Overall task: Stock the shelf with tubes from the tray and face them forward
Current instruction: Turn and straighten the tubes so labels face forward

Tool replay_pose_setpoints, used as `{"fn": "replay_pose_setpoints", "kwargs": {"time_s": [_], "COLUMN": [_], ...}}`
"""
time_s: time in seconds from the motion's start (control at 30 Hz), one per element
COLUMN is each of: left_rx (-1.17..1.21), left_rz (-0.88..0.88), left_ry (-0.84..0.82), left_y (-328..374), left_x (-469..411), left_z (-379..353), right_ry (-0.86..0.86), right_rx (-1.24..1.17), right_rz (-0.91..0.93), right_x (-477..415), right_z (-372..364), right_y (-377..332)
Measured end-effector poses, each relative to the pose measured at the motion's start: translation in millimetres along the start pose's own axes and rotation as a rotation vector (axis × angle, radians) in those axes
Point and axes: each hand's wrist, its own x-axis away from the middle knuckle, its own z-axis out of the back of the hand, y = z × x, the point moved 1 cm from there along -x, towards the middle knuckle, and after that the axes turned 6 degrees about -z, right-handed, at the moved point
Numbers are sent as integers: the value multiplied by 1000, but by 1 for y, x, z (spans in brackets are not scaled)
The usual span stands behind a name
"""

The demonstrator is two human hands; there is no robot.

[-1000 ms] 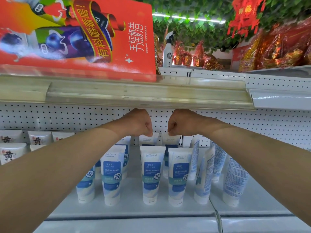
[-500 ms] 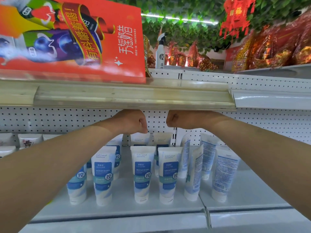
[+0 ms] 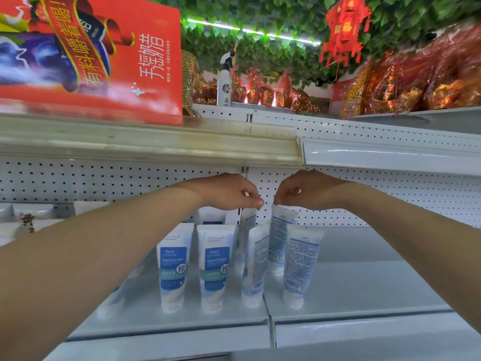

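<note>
I see two bare forearms reach from the lower corners into a white shelf (image 3: pixel 364 272), the hands nearly meeting at the back but not touching. The left hand (image 3: pixel 231 191) has its fingers (image 3: pixel 256 201) curled. Thumb and forefinger pinch the top edge of the left rear tube (image 3: pixel 248 222), which stands upright and edge-on to me. The right hand (image 3: pixel 304 190) is curled the same way and pinches the crimped top of the right rear tube (image 3: pixel 279 230), which is upright with its small-print side facing out.

Four more white tubes stand in front of these, caps down. The first front tube (image 3: pixel 173 267) and second front tube (image 3: pixel 214 267) show blue labels. The third front tube (image 3: pixel 255 269) is turned side-on. The fourth front tube (image 3: pixel 299 267) shows its printed back and barcode. The third and fourth hide the lower halves of the two rear tubes. My left forearm covers more tubes further left.

The upper shelf lip (image 3: pixel 156 142) hangs just above both hands, and a white pegboard (image 3: pixel 104 178) closes the back. A red carton (image 3: pixel 117 74) sits on the upper shelf. Beyond it are a spray bottle (image 3: pixel 225 82) and foil-wrapped packets (image 3: pixel 416 82). A red lantern (image 3: pixel 343 29) hangs among green leaves (image 3: pixel 260 24). At far left are blurred pale tubes (image 3: pixel 26 220) with brown lettering.
</note>
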Motion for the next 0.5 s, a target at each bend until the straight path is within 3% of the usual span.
{"fn": "replay_pose_setpoints", "kwargs": {"time_s": [0.23, 0.5], "left_rx": [-3, 6], "left_rz": [86, 173], "left_ry": [-14, 13], "left_y": [7, 8], "left_x": [-8, -11], "left_z": [-7, -7], "right_ry": [-97, -75], "right_rx": [-32, -63], "right_rz": [-21, -1], "right_x": [-2, -14], "right_z": [-6, -6], "right_y": [9, 12]}}
